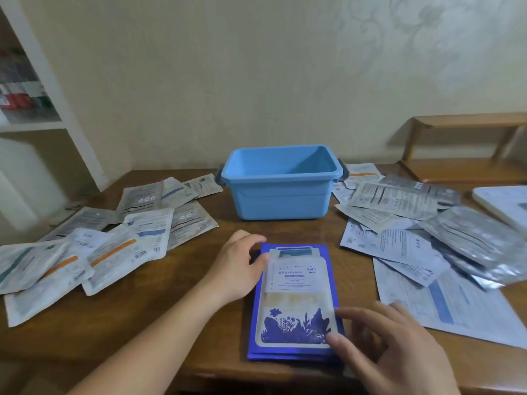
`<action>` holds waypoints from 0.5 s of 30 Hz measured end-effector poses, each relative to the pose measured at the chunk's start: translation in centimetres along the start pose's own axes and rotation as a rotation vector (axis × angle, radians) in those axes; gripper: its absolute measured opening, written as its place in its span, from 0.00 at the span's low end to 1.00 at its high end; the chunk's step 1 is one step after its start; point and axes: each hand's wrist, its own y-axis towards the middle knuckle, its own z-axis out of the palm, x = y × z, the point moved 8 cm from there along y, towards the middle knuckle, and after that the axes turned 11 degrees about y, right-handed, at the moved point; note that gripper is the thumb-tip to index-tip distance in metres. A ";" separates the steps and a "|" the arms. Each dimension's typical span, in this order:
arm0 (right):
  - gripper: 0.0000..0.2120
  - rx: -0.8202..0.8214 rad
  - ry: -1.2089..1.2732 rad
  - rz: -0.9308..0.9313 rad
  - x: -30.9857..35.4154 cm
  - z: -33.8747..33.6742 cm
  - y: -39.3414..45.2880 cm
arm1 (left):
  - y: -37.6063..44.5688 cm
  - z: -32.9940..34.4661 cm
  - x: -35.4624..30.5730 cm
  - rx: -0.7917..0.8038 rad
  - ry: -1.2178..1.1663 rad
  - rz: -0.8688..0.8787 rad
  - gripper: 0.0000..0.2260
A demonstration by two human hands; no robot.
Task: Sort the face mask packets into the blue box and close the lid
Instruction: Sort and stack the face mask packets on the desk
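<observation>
An open blue box (281, 199) stands at the back middle of the wooden table (137, 323), and I see nothing inside it. In front of it lies a small stack of dark blue face mask packets (295, 303) with a white jar picture. My left hand (238, 266) rests on the stack's left edge near the top, thumb on the packet. My right hand (387, 346) touches the stack's lower right corner with spread fingers. White and silver packets lie loose in a left pile (114, 238) and a right pile (427, 229).
A white lid-like panel (502, 203) lies at the far right edge. A white shelf unit (31, 109) stands at the left and a wooden bench (467, 143) behind right. The wall is close behind the box.
</observation>
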 end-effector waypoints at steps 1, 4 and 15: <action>0.26 -0.028 0.007 -0.032 -0.2 0.0 0.2 | -0.1 0.0 -0.1 -0.004 -0.041 0.002 0.20; 0.45 0.128 -0.012 -0.052 -0.2 1.9 1.2 | -0.8 -0.1 -1.5 0.035 -0.138 0.102 0.23; 0.45 0.319 -0.320 -0.106 -0.9 5.8 1.0 | -2.2 2.4 -2.5 0.190 0.222 0.300 0.29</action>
